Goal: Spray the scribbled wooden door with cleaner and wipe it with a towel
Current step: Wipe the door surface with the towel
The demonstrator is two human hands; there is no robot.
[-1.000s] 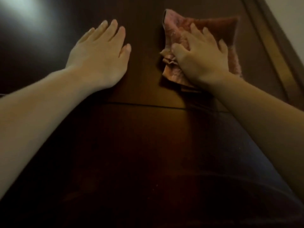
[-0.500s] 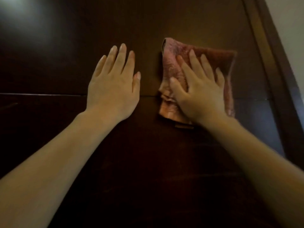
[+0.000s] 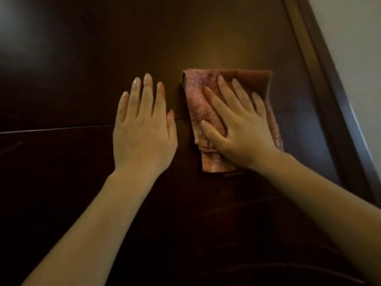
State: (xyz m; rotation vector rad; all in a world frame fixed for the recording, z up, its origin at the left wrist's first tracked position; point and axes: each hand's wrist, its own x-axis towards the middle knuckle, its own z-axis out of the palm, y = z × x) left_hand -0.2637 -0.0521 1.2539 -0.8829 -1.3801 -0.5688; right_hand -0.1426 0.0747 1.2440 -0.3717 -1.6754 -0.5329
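The dark brown wooden door [image 3: 82, 69] fills the head view, with a thin horizontal seam across its middle. A folded pink towel [image 3: 198, 104] lies flat against the door right of centre. My right hand [image 3: 239, 129] presses on the towel with its fingers spread, covering the towel's lower right part. My left hand [image 3: 144, 129] lies flat on the bare wood just left of the towel, fingers together, holding nothing. No scribbles show in the dim light, and no spray bottle is in view.
The door's raised frame [image 3: 321, 83] runs diagonally down the right side, with a pale wall [image 3: 354, 38] beyond it. A bright reflection sits on the door at the top left.
Both hands and the towel now sit lower in the view than a second ago, and the door seam has shifted with them, so the view itself has tilted. The towel lies flatter under the right hand.
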